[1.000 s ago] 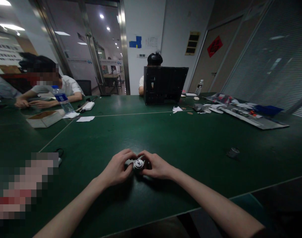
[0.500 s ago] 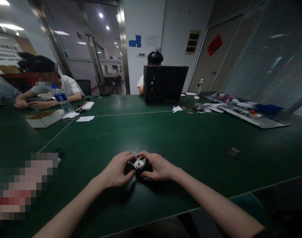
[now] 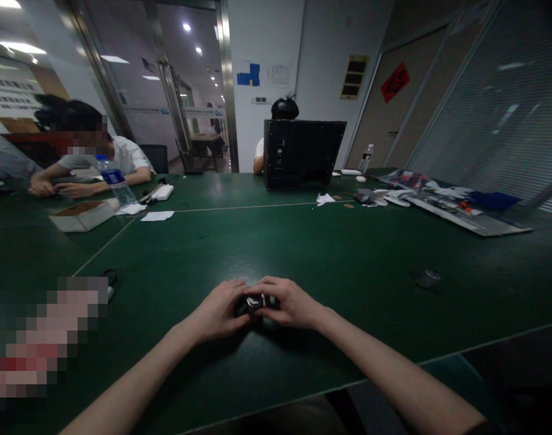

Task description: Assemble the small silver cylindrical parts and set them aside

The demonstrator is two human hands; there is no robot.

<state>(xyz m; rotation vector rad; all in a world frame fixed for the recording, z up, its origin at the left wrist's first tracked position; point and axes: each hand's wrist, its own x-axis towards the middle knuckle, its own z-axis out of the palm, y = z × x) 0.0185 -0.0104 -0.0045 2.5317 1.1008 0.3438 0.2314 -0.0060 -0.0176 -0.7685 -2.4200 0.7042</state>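
Silver metal fitting [image 3: 254, 301], small and mostly hidden, clasped tightly between the left hand [image 3: 219, 310] and right hand [image 3: 290, 302]

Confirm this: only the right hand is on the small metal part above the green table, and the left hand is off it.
Wrong on one point: the left hand is on it too. The head view shows the fingers of both it and the right hand closed around the small metal part above the green table.

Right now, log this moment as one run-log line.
left hand: on small metal part | right hand: on same part | below: green table
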